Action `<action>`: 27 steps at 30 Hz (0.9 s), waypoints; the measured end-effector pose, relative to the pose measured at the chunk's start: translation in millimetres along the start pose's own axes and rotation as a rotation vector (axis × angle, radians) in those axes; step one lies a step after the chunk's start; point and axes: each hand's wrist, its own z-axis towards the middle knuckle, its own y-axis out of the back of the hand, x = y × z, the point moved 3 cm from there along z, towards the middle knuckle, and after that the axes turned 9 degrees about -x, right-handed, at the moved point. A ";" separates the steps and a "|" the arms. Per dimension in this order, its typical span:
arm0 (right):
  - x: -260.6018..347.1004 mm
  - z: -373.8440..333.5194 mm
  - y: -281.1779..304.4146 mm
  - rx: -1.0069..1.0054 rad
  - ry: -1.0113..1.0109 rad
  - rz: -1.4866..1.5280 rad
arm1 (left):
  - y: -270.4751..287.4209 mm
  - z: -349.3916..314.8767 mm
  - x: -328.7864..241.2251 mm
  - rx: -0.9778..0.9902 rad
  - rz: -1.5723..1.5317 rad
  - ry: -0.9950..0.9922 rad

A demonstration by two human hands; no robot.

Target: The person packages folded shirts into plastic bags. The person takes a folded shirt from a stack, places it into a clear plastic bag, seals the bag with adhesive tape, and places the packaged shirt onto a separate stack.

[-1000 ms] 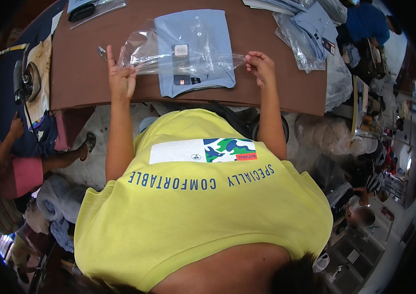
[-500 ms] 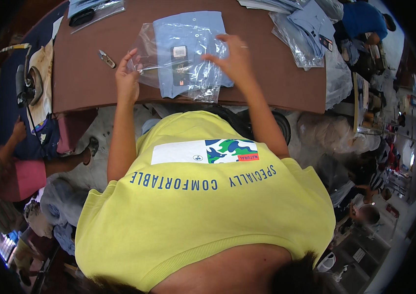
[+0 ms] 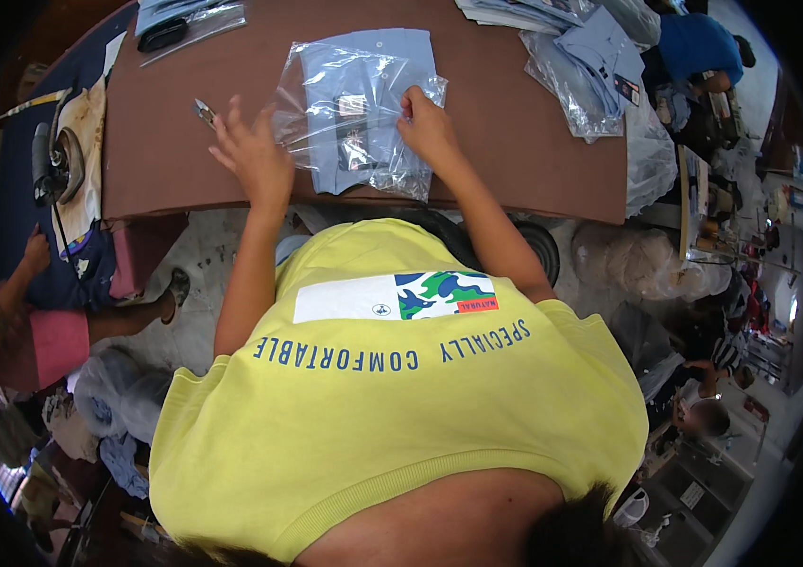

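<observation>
A folded light-blue shirt (image 3: 322,71) with dark tags down its middle lies on the brown table, inside a clear plastic bag (image 3: 290,113). My left hand (image 3: 258,159) is beside the bag's left edge, its fingers spread and holding nothing. On the other side, my right hand (image 3: 430,130) has its fingers curled together on the bag's right part, pinching the film. A small pair of thread snips (image 3: 205,113) lies just past my left fingertips, partly hidden by them.
Bagged blue shirts (image 3: 590,66) are piled at the table's far right; another bagged shirt with a black item (image 3: 163,35) lies far left. An iron (image 3: 45,163) stands on the left board. A person's arm (image 3: 18,269) shows at left. The brown table's (image 3: 534,175) near edge is before me.
My left hand has let go of the bag's left side and spread its fingers. The right hand has closed its fingers on the film. The bag's left side has drawn in toward the shirt.
</observation>
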 end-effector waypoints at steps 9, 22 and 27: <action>16.8 -4.0 5.5 0.046 0.186 -0.159 | -99.6 -14.3 -50.1 0.371 -0.016 -0.374; -38.9 14.9 1.3 0.034 -0.489 0.564 | -105.9 -24.2 -44.8 0.315 0.005 -0.381; -63.1 14.9 20.1 -0.031 -0.590 0.615 | -104.3 -26.8 -41.9 0.311 0.001 -0.407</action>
